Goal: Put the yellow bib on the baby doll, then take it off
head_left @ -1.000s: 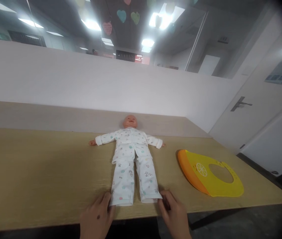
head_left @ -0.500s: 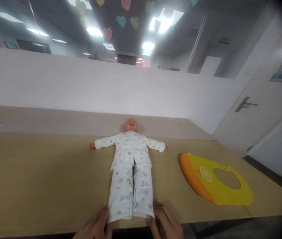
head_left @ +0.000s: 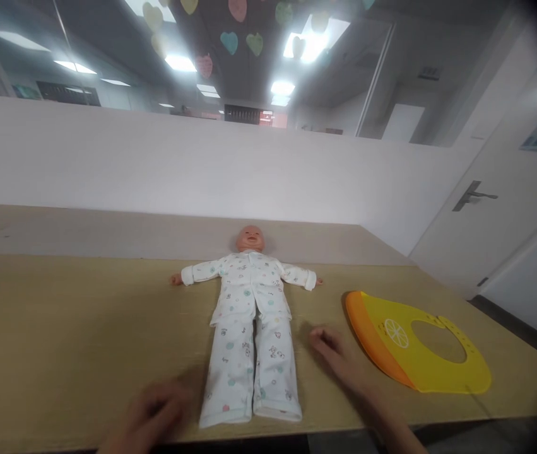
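Note:
A baby doll (head_left: 249,321) in white printed pyjamas lies on its back on the wooden table (head_left: 69,328), head away from me, arms spread. My left hand (head_left: 147,419) is blurred by motion at the table's near edge, left of the doll's trouser legs and apart from them. My right hand (head_left: 337,356) rests low over the table between the doll's legs and a yellow and orange silicone bib (head_left: 414,353), fingers pointing away, holding nothing. The bib lies flat to the right of the doll.
A white partition wall (head_left: 154,164) runs along the back of the table. A white door with a lever handle (head_left: 474,192) stands at the right. The table's near edge crosses the bottom of the view.
Both hands have let go of the doll's trouser cuffs. The left drew out to the left; the right moved forward and right toward the bib. The legs now lie closer together.

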The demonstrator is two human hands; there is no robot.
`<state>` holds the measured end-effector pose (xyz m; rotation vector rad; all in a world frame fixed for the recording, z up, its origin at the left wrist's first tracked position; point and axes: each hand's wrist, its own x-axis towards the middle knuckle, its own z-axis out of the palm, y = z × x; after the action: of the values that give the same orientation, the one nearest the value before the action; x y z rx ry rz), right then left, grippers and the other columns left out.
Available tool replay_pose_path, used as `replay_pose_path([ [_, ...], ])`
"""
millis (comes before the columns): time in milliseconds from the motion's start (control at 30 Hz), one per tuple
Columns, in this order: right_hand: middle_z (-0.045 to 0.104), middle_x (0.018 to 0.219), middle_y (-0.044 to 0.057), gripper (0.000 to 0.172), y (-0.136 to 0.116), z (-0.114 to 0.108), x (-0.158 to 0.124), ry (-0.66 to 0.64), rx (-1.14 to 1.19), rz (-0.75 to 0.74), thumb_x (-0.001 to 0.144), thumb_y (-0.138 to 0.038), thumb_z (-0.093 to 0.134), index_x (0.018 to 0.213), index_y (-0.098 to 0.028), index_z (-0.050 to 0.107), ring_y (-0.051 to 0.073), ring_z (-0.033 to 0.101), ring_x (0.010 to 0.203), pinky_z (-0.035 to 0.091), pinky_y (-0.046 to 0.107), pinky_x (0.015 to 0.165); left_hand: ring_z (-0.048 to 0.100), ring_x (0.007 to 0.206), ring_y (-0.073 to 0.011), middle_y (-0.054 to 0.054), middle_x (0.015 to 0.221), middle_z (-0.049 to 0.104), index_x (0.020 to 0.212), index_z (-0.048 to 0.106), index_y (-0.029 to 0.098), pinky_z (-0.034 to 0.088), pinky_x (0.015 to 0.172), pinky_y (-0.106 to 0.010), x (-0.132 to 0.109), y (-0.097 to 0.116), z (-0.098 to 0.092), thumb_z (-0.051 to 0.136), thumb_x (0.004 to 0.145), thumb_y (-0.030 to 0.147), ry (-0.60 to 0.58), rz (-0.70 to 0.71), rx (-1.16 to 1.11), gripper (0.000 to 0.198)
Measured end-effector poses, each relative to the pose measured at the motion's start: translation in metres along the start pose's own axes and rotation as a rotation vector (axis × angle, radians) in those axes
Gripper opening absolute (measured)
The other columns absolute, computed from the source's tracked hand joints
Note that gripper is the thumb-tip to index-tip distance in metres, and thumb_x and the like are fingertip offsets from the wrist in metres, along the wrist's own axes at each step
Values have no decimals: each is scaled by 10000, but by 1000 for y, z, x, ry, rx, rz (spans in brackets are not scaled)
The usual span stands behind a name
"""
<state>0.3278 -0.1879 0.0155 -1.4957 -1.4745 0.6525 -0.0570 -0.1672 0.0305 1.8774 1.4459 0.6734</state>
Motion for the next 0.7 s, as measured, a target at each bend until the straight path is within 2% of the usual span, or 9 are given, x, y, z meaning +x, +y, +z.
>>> replay_pose_path([
  [33,601,747,44,328,7,-2,15,26,-8,16,863,-435,474,769,-142,588,157,543,679,423,246,587,638,804,-250,-18,789,703,724,705,228,528,748,-346,14,1,-8,489,811,564,90,-52,-43,409],
  [100,573,662,28,332,20,-5,45,92,-84,88,827,-437,457,739,-140,576,150,513,591,401,252,554,617,839,-258,-27,787,679,729,674,198,501,769,-353,46,2,-18,458,831,565,162,-58,-19,437],
  [200,612,685,50,324,31,-6,85,179,-159,116,777,-429,470,717,-136,595,187,558,661,397,271,616,603,773,-244,-31,743,650,745,646,175,467,725,-339,97,3,-21,438,844,524,129,-68,130,418],
  [267,616,671,48,305,32,-5,105,203,-196,123,757,-417,473,682,-147,594,194,560,660,383,274,624,608,839,-236,-42,861,675,846,653,175,452,763,-324,126,3,-17,434,859,478,121,-55,158,374],
  [333,618,669,46,273,30,-1,117,218,-226,123,737,-397,479,646,-161,582,198,560,669,379,277,643,605,876,-243,-57,903,675,878,647,173,440,770,-315,147,3,-13,459,850,438,170,-78,202,326],
  [467,635,747,73,278,34,2,125,300,-251,163,747,-428,478,687,-170,558,222,573,739,394,298,692,595,861,-280,-90,846,639,830,608,153,420,729,-340,173,1,-13,484,836,394,280,-152,245,271],
  [533,642,788,86,319,42,0,127,345,-231,212,765,-473,478,772,-163,554,225,585,737,405,302,677,592,878,-270,-100,916,635,937,585,139,419,733,-341,181,-1,-18,458,857,407,340,-166,223,308],
  [600,642,768,83,368,51,-5,129,357,-177,260,772,-503,481,867,-152,544,208,592,668,417,290,622,601,866,-240,-94,949,643,1061,554,125,429,727,-326,189,-6,-25,433,871,410,380,-176,173,363],
  [700,621,675,44,401,59,-11,135,321,-66,313,777,-521,479,922,-149,511,160,563,535,408,251,514,610,704,-199,-46,782,654,1105,558,118,443,631,-291,200,-14,-34,425,861,417,385,-201,90,408],
])
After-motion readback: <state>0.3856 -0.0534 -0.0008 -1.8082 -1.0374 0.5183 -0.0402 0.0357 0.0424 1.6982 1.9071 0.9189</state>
